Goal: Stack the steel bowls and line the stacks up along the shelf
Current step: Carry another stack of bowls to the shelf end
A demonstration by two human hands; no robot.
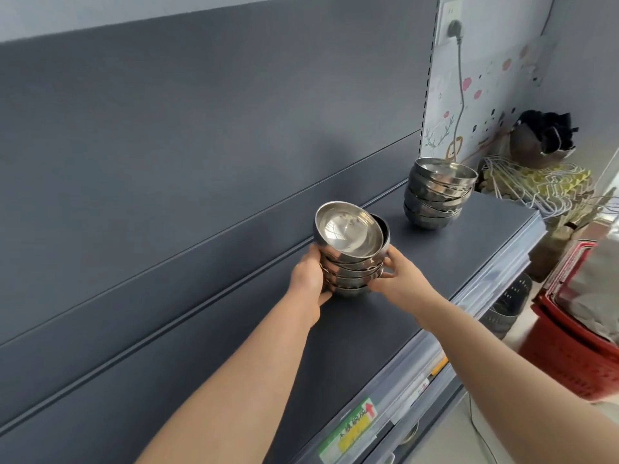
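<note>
A stack of steel bowls [351, 272] is seen near the middle of the grey shelf [435, 262], its base down on the shelf surface. The top bowl [348, 234] is tilted, with its mouth turned up and toward 10 o'clock, and sits loosely in the bowl beneath. The stack is clasped from both sides: the left grip [310, 279] is curled round it at 9 o'clock and the right grip [400, 279] is closed against it at 3 o'clock. A second stack [435, 195] is found at 2 o'clock, well apart, near the shelf's far end. Beyond it, white wire hangers [536, 189] are heaped. A red basket [569, 356] is seen at 4 o'clock, below shelf level.
</note>
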